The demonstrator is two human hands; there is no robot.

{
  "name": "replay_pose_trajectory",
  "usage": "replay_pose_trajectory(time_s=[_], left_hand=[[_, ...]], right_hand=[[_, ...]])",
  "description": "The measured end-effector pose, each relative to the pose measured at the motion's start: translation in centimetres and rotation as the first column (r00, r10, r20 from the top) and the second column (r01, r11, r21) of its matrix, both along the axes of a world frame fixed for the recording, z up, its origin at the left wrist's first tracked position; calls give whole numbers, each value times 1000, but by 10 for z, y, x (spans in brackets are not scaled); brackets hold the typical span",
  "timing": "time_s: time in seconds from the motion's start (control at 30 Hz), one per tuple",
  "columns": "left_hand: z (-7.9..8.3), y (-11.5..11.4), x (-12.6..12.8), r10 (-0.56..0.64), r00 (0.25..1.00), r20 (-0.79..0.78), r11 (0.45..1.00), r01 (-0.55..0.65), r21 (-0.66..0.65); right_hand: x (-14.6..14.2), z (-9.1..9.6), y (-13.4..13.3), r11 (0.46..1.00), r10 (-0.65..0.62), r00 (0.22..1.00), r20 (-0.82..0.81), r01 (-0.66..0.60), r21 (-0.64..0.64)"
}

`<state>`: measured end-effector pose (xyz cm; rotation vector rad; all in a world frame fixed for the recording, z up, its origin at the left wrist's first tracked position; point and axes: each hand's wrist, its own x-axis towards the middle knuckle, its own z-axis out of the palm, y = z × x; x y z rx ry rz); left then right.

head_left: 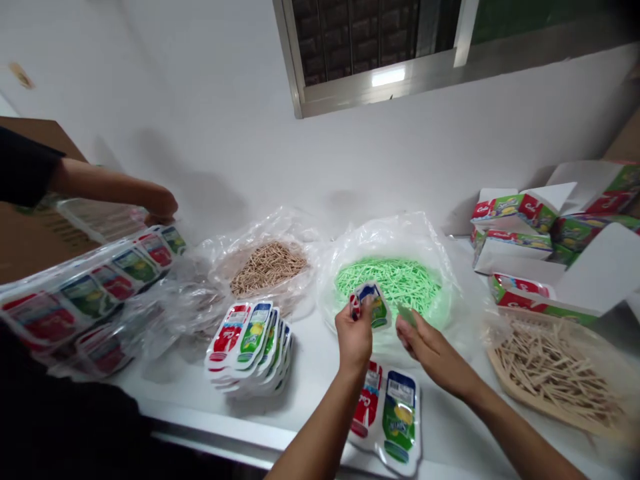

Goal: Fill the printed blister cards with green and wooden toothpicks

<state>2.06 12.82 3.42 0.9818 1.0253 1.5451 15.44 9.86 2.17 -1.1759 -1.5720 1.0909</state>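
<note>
My left hand is closed around a small bottle-printed pack in blue, green and red, held up over the white table. To its right my right hand pinches a small, flat-looking green piece; blur hides its exact kind. Both hands are in front of a see-through plastic bag that holds many thin green sticks. Below them a pair of joined cola and lemon drink-printed packs lies flat on the table, partly behind my left forearm. A stack of similar packs stands to the left.
Brown sticks lie in another plastic bag, and pale sticks fill a shallow basket at right. Open printed boxes are piled at back right. At left, another person's hand touches a long row of packs.
</note>
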Motion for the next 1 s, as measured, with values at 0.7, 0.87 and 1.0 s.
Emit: replay_pose_trajectory(time_s=[0.7,0.87,1.0], left_hand=[[-11,-117,-69,28,633,-773,969,173,177],[-15,-121,-71,112,578,-808,950,175,257],[-17,-124,-71,232,536,-812,900,199,388]], right_hand=[[4,68,-68,864,340,578,742,-504,-3],[0,72,-76,867,339,580,741,-499,-5],[-3,73,-81,872,333,564,756,-489,-19]])
